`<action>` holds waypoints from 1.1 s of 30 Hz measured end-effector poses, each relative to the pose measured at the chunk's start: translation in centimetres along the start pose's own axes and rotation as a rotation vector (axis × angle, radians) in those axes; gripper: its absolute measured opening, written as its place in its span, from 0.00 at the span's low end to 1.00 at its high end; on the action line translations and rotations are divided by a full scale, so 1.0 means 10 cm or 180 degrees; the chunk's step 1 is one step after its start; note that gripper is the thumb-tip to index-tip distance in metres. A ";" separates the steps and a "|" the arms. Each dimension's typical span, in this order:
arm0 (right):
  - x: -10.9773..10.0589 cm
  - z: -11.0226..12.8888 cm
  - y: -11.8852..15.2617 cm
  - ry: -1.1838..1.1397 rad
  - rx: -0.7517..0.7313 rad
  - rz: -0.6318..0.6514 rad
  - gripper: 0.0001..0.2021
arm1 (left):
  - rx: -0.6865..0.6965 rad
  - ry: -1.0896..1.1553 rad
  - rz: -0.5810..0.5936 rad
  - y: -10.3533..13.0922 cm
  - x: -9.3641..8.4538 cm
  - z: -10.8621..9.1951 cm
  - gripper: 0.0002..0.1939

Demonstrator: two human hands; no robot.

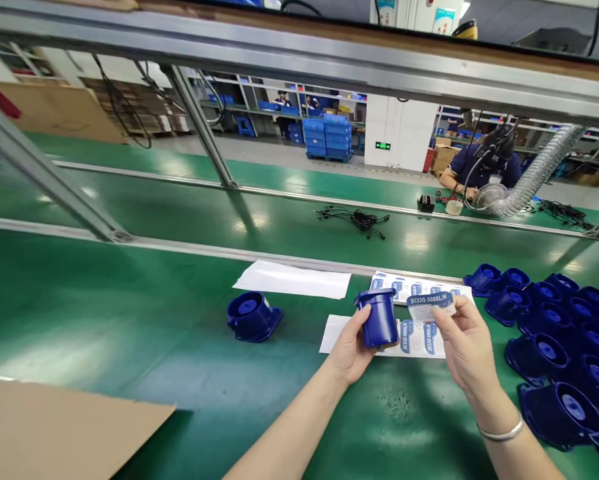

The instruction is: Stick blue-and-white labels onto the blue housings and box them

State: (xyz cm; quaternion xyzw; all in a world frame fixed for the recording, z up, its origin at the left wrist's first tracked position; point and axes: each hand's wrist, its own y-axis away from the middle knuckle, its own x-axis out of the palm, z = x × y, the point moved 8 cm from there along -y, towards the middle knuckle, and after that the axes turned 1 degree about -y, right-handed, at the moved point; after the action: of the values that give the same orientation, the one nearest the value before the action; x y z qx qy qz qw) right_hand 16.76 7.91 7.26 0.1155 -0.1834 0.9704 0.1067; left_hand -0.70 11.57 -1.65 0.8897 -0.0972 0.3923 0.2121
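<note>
My left hand is wrapped round a blue plastic pump housing, held upright above the green bench. Between thumb and fingers, my right hand pinches a blue-and-white sticker label printed "DC52Q-5000L/H", close to the housing's right side but apart from it. Beneath both hands lie label sheets with rows of similar stickers; another label sheet lies behind, partly covered. One more blue housing sits on the bench to the left, its open end facing up.
Many blue housings crowd the bench's right side. White backing paper lies at the back, cardboard at front left. Beyond the metal rail are black cables and a co-worker beside a flexible duct.
</note>
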 end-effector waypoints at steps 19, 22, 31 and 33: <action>0.16 -0.16 0.12 -0.0795 0.1723 0.0219 0.08 | 0.0181 -0.0620 0.0403 0.04 0.12 -0.02 0.39; 0.29 0.06 0.04 -0.0673 0.1754 0.0395 0.07 | 0.0197 -0.0735 0.0357 0.04 0.12 -0.02 0.35; 0.36 0.34 0.03 -0.0529 0.1306 0.0317 0.09 | 0.0352 -0.0820 0.0540 0.09 0.18 -0.01 0.41; 0.29 0.14 0.10 -0.0582 0.1373 0.0171 0.12 | 0.0411 -0.0831 0.0645 0.10 0.21 -0.02 0.43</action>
State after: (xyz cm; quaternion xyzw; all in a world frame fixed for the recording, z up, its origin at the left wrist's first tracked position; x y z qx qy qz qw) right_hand 13.97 6.94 8.91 0.2182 0.0163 0.9751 0.0366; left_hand 0.28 10.78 0.33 0.9305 -0.1876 0.2983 0.0995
